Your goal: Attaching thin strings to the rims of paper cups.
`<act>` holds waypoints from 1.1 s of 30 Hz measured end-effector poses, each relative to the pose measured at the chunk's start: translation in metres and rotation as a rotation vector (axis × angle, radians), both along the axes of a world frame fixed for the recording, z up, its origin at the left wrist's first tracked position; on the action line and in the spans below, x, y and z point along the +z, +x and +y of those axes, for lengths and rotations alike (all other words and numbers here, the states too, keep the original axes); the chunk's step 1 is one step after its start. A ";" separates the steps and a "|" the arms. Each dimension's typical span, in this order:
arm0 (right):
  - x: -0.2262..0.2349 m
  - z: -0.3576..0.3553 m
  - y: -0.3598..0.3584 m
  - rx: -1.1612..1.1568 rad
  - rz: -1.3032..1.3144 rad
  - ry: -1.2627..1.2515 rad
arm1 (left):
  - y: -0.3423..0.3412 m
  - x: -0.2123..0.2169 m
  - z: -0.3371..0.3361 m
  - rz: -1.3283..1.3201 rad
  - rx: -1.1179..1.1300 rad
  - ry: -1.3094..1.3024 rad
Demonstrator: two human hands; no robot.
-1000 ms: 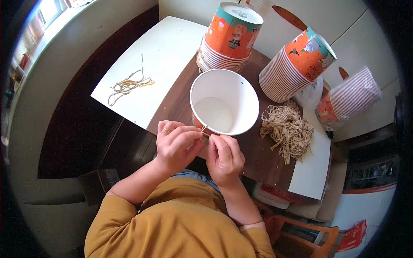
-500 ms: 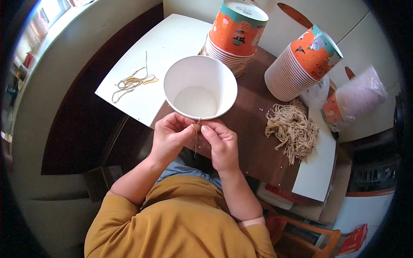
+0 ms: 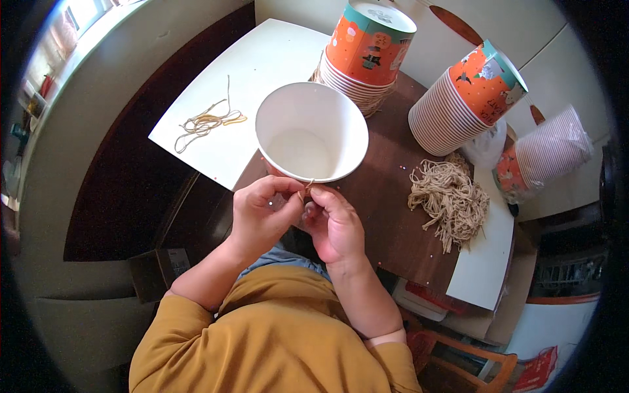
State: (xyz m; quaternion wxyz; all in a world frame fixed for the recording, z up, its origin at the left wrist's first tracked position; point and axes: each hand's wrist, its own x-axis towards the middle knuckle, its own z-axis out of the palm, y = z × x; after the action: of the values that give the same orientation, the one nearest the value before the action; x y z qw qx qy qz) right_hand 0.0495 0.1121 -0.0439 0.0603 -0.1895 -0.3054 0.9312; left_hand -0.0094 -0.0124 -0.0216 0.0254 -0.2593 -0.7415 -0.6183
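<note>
A large white-lined paper bucket (image 3: 309,147) stands upright at the table's near edge, its open mouth facing me. A thin piece of tan string (image 3: 311,185) comes up to its near rim. My left hand (image 3: 267,204) pinches the string between thumb and forefinger just below that rim. Close beside it, my right hand (image 3: 335,221) pinches the string too, thumb on top and the other fingers curled beneath. The fingertips almost meet and hide most of the string between them.
Two stacks of upside-down orange and green paper buckets, the middle stack (image 3: 370,46) and the right stack (image 3: 468,98), stand behind. A plastic-wrapped stack (image 3: 553,147) leans farther right. A heap of tan strings (image 3: 452,203) lies right; loose strings (image 3: 208,123) lie on the white tabletop (image 3: 262,59) left.
The right hand has turned, showing more of its palm and curled fingers. The string end that hung below the hands is no longer visible. The whole view has shifted slightly.
</note>
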 end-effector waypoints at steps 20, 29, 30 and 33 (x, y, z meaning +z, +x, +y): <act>0.020 -0.018 0.007 -0.179 -0.099 0.438 | -0.013 -0.007 0.005 0.760 0.141 -0.175; 0.013 -0.002 -0.002 0.019 -0.099 0.124 | -0.018 -0.005 -0.001 0.782 0.001 -0.081; 0.011 -0.001 -0.002 0.031 -0.085 0.063 | -0.017 -0.006 -0.002 0.791 -0.013 -0.067; -0.006 0.008 -0.003 0.057 -0.056 0.051 | -0.016 -0.006 -0.002 0.780 -0.036 -0.011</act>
State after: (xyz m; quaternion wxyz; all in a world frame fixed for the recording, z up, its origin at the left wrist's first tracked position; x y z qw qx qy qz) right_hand 0.0467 0.1199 -0.0497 0.0300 -0.2049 -0.3359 0.9188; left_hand -0.0255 -0.0141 -0.0275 0.2931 -0.4880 -0.6747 -0.4699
